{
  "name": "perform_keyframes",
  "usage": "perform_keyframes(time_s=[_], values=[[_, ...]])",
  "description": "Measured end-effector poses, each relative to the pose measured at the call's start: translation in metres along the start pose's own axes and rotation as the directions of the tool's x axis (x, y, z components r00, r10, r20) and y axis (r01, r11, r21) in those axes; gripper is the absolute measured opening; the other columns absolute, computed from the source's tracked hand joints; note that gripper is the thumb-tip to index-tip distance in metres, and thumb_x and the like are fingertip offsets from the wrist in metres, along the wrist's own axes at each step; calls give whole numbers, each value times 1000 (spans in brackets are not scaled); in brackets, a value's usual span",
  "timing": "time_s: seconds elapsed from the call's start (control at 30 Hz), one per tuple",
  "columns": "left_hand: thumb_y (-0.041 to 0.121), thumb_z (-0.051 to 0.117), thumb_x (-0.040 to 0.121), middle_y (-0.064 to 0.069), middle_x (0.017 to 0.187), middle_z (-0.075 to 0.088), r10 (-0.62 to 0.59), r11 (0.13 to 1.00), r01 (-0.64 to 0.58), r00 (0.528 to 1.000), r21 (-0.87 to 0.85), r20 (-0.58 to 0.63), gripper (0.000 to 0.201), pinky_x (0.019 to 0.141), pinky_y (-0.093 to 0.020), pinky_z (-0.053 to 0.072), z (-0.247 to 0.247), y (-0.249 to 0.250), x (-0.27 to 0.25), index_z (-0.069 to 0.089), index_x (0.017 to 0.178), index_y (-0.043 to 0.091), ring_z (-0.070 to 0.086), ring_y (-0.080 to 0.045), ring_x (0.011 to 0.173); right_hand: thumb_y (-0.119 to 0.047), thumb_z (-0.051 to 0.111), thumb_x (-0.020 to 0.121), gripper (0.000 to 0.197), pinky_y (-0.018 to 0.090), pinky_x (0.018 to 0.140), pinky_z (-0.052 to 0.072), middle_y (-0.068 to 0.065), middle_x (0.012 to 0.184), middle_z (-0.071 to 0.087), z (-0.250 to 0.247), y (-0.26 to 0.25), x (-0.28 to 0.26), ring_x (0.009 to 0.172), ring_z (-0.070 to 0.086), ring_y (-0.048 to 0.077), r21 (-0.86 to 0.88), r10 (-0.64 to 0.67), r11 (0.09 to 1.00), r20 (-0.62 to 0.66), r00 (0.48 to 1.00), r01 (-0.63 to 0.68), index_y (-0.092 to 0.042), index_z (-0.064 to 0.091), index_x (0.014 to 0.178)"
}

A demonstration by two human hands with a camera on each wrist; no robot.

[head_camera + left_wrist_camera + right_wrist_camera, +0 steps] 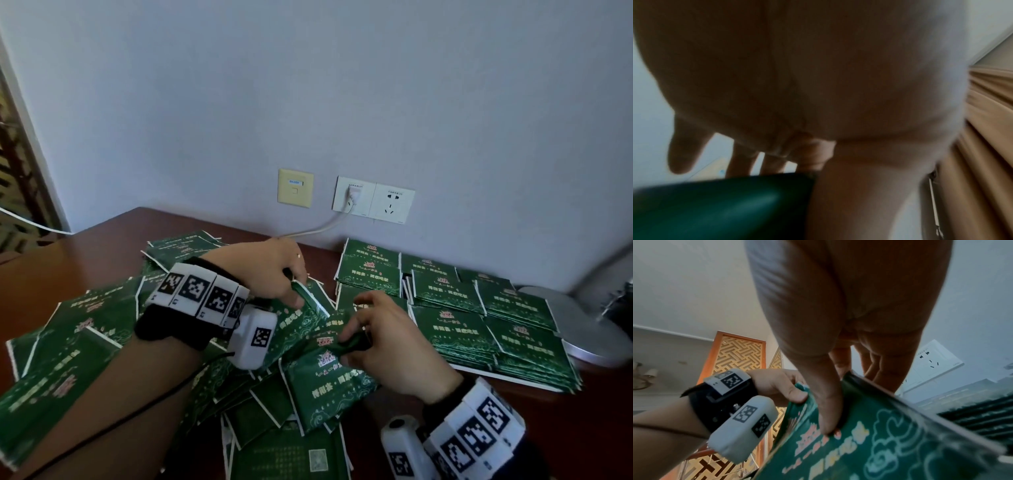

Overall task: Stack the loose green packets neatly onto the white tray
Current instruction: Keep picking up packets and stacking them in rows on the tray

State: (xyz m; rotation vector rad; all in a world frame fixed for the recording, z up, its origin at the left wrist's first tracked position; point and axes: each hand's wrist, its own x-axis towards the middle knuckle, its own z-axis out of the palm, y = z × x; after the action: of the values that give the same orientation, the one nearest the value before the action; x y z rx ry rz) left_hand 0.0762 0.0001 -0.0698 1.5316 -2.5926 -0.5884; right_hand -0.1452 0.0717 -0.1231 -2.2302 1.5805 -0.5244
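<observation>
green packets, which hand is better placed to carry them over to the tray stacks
Right. The right hand already pinches the packets and sits nearest the stacked tray. The left hand grips their far end and would have to cross over.

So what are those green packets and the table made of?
The green packets look like thin glossy plastic or foil film, since they shine, crinkle and bend where the right hand and left hand pinch them. The table looks like polished reddish-brown wood or veneer; it reflects light smoothly.
</observation>
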Motion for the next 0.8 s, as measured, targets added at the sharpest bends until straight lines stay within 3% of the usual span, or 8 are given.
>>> perform_keyframes(time_s=[0.1,0.23,0.33,0.47,0.53,0.63,0.7,0.8], values=[[34,68,90,7,127,57,52,997,-58,992,-52,-117,20,105,-39,41,-10,0,-6,67,71,36,53,-9,120,-17,83,75,26,19,87,40,-20,111,55,-1,3,2,99,50,-9,36,-60,997,-40,997,61,-36,65,73],[31,52,100,4,83,63,29,999,-32,968,-8,-249,27,77,-31,45,-16,-5,-7,55,74,31,60,-11,78,-15,79,82,19,11,56,38,-13,72,61,-5,5,3,58,53,-4,225,-7,974,-95,995,29,-30,70,89],[30,50,101,11,83,56,-4,1000,5,965,5,-262,28,74,-30,41,-15,-7,-7,47,74,35,56,-12,79,-10,87,70,48,15,73,52,-13,100,63,-9,7,3,83,63,1,304,-5,953,-8,1000,7,-32,69,109],[24,56,99,8,88,58,-59,998,59,966,-8,-251,19,67,-27,38,-13,-9,-5,49,84,34,54,-8,76,-17,91,65,76,12,97,40,-13,125,36,-7,4,2,115,46,7,-55,-51,997,140,989,59,-28,58,133],[17,66,92,4,96,63,-117,993,109,976,-53,-181,26,68,-27,46,-12,-13,-6,50,100,35,59,-7,78,-19,90,66,76,11,98,35,-12,127,32,-4,1,0,117,44,9,-147,-64,985,171,983,90,-27,58,134],[6,78,75,0,102,68,-172,983,169,984,-67,-41,78,78,-44,58,-12,-16,-11,33,127,44,68,-19,87,-14,89,64,68,19,96,42,-11,119,45,-5,1,0,110,49,10,-126,-75,988,135,988,92,-32,62,124],[1,75,75,-4,103,68,-157,984,147,982,-98,-102,90,77,-45,60,-15,-14,-12,26,134,46,70,-22,87,-5,85,64,63,24,92,47,-14,111,55,-8,4,1,104,54,8,-62,-91,994,70,993,95,-36,66,115],[-1,64,83,-4,94,69,-85,984,37,958,-177,-274,75,65,-32,60,-21,-7,-14,29,132,44,70,-19,77,5,85,61,55,25,83,55,-13,96,71,-13,8,2,91,66,4,228,-66,971,-39,997,73,-34,75,98]])
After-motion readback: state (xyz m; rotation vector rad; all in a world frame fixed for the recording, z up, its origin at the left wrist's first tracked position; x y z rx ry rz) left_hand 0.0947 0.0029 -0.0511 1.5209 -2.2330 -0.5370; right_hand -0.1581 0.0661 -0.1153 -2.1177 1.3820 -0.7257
